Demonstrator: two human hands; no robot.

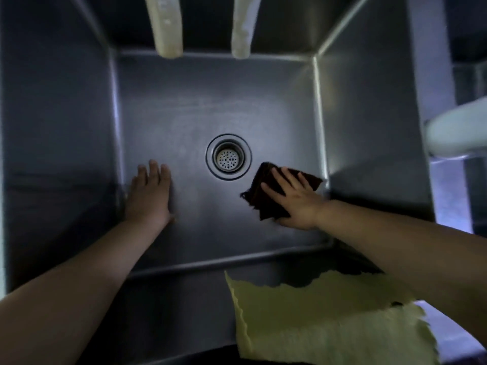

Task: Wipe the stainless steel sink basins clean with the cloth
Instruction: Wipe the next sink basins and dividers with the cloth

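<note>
the right hand (292, 198) lies flat with fingers spread on a dark cloth (266, 191), pressing it to the floor of the sink basin (184, 106), just right of the drain (228, 156) and near the right wall; the thumb seems to hook under the cloth's near edge, though blur makes that hard to be sure of. the left hand (150, 196) holds nothing, fingers straight and palm down on the basin floor by the left wall, seemingly bracing. the hands are well apart, with the drain between them. this looks like the floor-wiping step, mid-stroke. the next move likely calls for steady downward pressure while sweeping the cloth across the floor, around the strainer rim and into the corners, then up the walls. two pale hoses or spouts (166, 25) hang over the far edge and may get in the way of wiping the back wall. a yellow-green cloth (329, 325) is draped over the near rim, covering part of it, under the right forearm. a pale rounded object (458, 133) sits off to the right, too blurred to identify
</note>
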